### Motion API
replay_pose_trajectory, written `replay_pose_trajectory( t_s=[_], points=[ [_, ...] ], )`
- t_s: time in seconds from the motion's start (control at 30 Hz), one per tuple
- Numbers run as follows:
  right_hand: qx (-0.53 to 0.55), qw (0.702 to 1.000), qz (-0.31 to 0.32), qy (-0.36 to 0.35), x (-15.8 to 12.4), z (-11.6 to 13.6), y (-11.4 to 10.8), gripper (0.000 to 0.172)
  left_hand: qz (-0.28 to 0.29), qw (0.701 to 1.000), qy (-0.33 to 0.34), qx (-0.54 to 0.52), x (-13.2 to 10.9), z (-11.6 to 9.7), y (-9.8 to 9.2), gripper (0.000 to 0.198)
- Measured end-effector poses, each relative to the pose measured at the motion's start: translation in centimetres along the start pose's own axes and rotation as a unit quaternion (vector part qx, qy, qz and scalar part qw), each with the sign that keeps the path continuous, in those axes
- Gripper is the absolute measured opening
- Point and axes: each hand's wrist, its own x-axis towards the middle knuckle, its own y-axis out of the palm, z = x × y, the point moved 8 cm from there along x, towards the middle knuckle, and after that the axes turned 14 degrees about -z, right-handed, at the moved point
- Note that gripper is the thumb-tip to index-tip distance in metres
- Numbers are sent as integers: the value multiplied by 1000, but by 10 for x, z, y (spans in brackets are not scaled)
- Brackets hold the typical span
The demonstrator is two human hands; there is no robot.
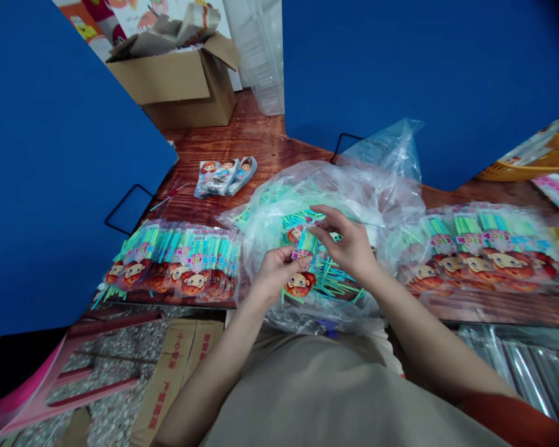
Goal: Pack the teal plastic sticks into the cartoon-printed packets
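My left hand is closed on a small clear packet with a cartoon face at its bottom and green and blue sticks inside. My right hand is at the packet's upper end, thumb and forefinger apart; whether a fingertip touches the plastic is hard to tell. Beneath both hands lies a big clear plastic bag, spread wide and full of loose thin green and blue sticks. Another cartoon packet partly shows among the sticks, behind the held one.
Rows of filled packets lie at left and right. Small printed pouches sit farther back. Blue panels flank the table; a cardboard box stands behind. A pink stool is at lower left.
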Motion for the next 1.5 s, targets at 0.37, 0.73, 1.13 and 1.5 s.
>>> replay_pose_trajectory(
  t_s=[0.37, 0.73, 1.13, 1.5],
  points=[
    [128, 982, -7, 140, 1, -21, 7, 53, -20, 999, 26, 18, 2, -6, 1, 44],
    [106, 977, 21, 185, -20, -49, 2, 46, -243, 947, 166, 126, -29, -69, -155, 39],
    [-395, 899, 148, -119, 5, -66, 32, 35, -465, 637, 195, 584, -32, -90, -217, 52],
    [-491, 858, 135, -66, 15, -87, 17, 45, -444, 558, 392, 581, -35, -89, -192, 27]
  ],
)
